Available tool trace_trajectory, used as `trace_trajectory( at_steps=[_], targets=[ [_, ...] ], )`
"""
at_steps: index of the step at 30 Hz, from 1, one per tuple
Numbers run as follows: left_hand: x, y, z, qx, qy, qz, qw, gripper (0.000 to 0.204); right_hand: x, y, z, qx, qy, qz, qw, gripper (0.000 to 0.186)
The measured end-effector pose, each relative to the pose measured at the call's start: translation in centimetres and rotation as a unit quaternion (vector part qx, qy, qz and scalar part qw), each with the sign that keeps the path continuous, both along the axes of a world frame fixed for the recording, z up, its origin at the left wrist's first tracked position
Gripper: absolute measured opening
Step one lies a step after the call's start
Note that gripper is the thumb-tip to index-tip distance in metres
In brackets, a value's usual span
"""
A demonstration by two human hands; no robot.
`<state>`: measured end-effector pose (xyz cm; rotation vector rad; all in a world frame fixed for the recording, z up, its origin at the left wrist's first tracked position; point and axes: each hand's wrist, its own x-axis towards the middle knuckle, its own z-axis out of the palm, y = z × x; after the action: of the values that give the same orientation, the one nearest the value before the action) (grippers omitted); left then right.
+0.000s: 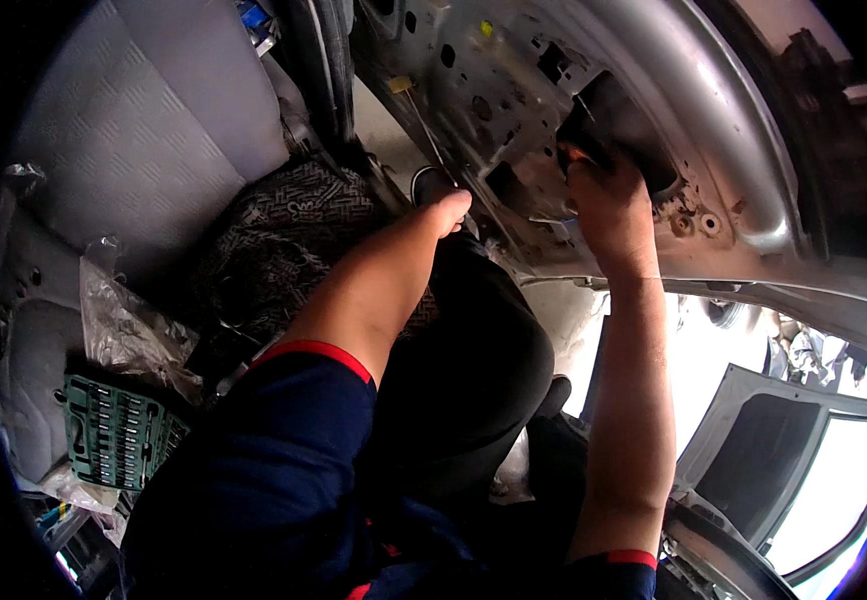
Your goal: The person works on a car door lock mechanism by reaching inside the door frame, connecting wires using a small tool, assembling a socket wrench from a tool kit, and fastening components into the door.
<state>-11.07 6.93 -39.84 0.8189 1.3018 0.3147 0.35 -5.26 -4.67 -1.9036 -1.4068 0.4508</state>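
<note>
r. hand (610,205) w/ curled fingers (579,180) at door opening (638,120), l. hand (446,212) curled nearby (grips unclear)

Door-panel opening (643,125), free toward its top, lower edge blocked by right hand (613,205) (dark-clad knee (513,340) below left)

Green tool case (113,435), crumpled clear plastic (123,325), patterned fabric (288,225)
</note>
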Motion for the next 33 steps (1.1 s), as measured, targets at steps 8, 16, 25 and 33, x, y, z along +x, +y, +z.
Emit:
trace_trajectory(
  at_steps=[8, 16, 25, 33],
  targets=[
    [0.2, -1.5, 2.2, 0.082, 0.071, -0.209, 0.972, 0.02, 0.3, -0.2, -0.5, 0.005, -0.015, 0.0, 1.0, 0.039],
    [-0.9, 0.2, 11.0, 0.281, -0.1, 0.122, 0.947, 0.018, 1.4, 0.2, -1.2, -0.018, -0.04, -0.03, 0.999, 0.033],
    [1.0, -3.8, 16.0, -0.031, -0.308, 0.029, 0.95, 0.062, 0.5, 1.3, 0.5, 0.052, -0.125, -0.078, 0.988, 0.031],
    [3.7, -2.2, 14.3, -0.177, -0.59, 0.144, 0.775, 0.088, -2.2, 0.1, 1.7, 0.119, -0.172, -0.106, 0.972, 0.03]
  ],
)
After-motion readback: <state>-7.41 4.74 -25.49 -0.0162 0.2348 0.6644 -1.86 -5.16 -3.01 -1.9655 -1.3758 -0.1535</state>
